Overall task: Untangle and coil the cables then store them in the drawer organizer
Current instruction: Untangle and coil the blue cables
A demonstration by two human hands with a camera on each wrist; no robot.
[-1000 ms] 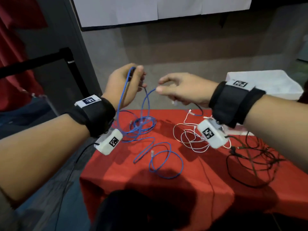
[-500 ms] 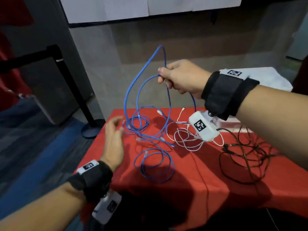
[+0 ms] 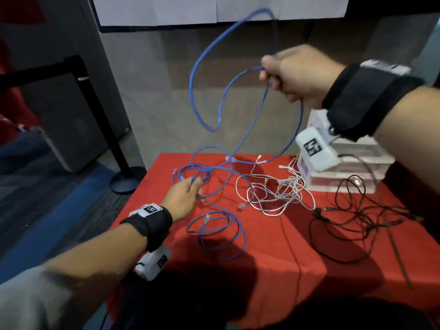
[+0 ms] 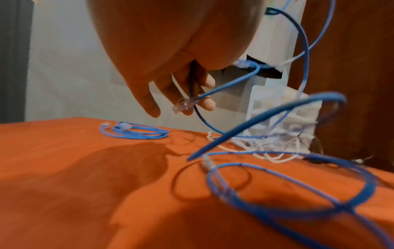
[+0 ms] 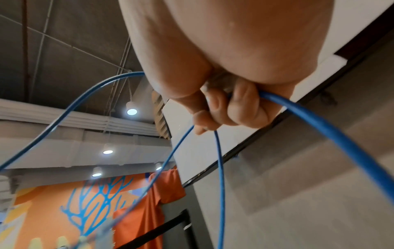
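Several blue network cables (image 3: 228,129) lie tangled on the red-clothed table (image 3: 285,246). My right hand (image 3: 270,72) is raised high above the table and grips loops of blue cable (image 5: 319,128) in its curled fingers; the loops arc up and hang down to the tangle. My left hand (image 3: 196,186) is low at the table's far left by a small blue coil (image 3: 192,172). In the left wrist view its fingers (image 4: 204,102) pinch a blue cable strand next to a clear plug (image 4: 183,105). Another blue coil (image 3: 219,234) lies nearer to me.
A white cable tangle (image 3: 276,191) lies mid-table and a black cable tangle (image 3: 357,217) at the right. The clear drawer organizer (image 3: 352,167) stands at the back right, partly behind my right wrist. A black barrier post (image 3: 102,115) stands left of the table.
My left hand let go of the raised cable, dropped to the table and reached the blue coil. My right hand lifted the blue loops higher and to the right.
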